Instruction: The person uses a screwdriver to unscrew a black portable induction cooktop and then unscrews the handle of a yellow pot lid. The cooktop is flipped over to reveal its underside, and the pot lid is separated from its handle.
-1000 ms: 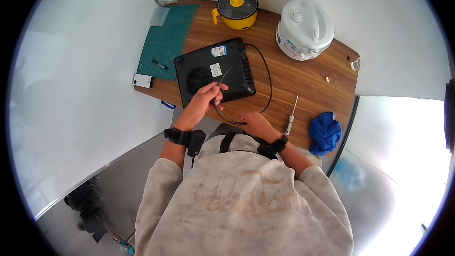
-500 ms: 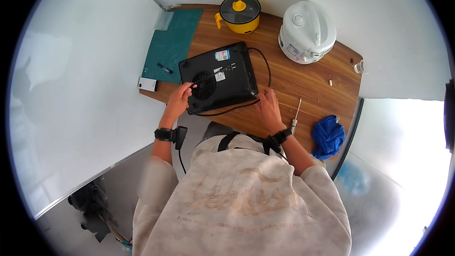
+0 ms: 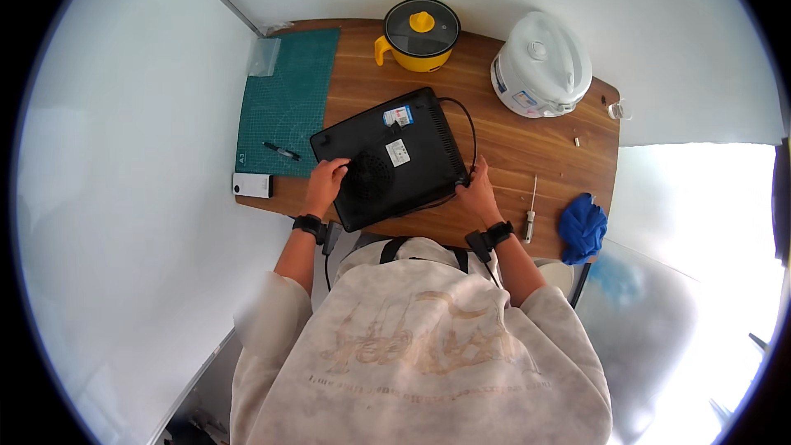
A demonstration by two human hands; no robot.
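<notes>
A black induction cooker lies underside up at the table's front, its round fan grille and two labels showing. Over the grille, my left hand has its fingers pinched; what they hold, if anything, blends into the black casing. My right hand is closed at the cooker's near right corner, gripping the black power cord, which loops down from the far corner. A small dark piece, perhaps the plug, lies between the labels. More cord shows along the cooker's front edge.
At the back stand a yellow lidded pot and a white rice cooker. Left are a green cutting mat, a pen and a white power bank. Right are a screwdriver and a blue cloth.
The cooker has turned slightly counterclockwise and come nearer to me. Both hands have moved with it, slightly right and toward me. The plug's prongs and the cord across the grille no longer show clearly.
</notes>
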